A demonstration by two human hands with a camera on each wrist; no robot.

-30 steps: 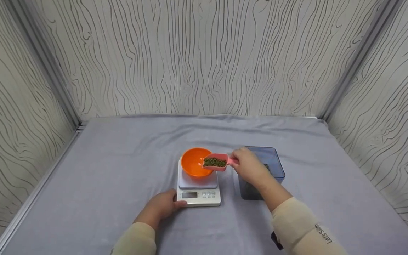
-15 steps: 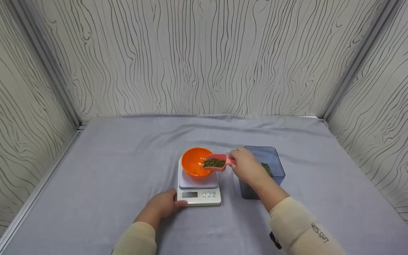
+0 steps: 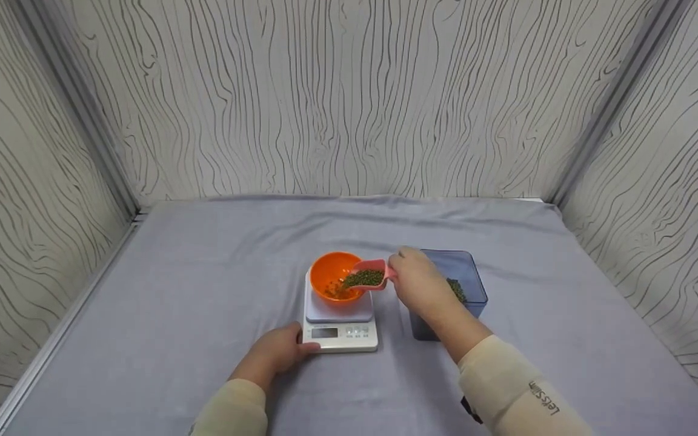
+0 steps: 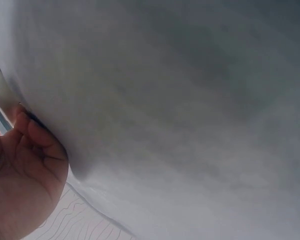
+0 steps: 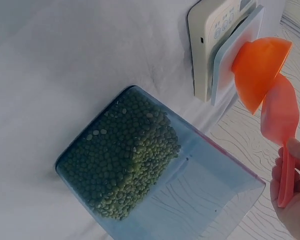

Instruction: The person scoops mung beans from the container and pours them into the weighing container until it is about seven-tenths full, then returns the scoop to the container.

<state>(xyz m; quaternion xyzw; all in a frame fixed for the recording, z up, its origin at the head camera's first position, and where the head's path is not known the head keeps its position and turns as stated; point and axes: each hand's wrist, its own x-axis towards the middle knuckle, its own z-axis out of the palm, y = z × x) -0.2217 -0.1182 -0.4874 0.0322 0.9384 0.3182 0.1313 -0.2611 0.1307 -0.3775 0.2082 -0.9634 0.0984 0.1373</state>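
My right hand (image 3: 420,281) holds a pink scoop (image 3: 374,275) by its handle, tilted over the rim of an orange bowl (image 3: 329,266). Green mung beans (image 3: 366,278) lie in the scoop, and some are spilling into the bowl. The bowl stands on a white kitchen scale (image 3: 341,339), whose display is too small to read. With thumb on the front and fingers at the side, my left hand (image 3: 277,349) grips the scale's near left corner. In the left wrist view the curled fingers (image 4: 40,137) touch its edge. The right wrist view shows the scoop (image 5: 281,110) against the bowl (image 5: 260,67).
Right of the scale stands a clear bluish container (image 3: 473,284), partly hidden by my right forearm. Mung beans (image 5: 125,155) fill its lower part. A grey cloth (image 3: 203,272) covers the table, and patterned panels (image 3: 349,103) rise behind and at both sides.
The scoop has tilted further, its handle end rising slightly. Beans now slide from its lip and collect in the bowl. My left hand and the scale have stayed still.
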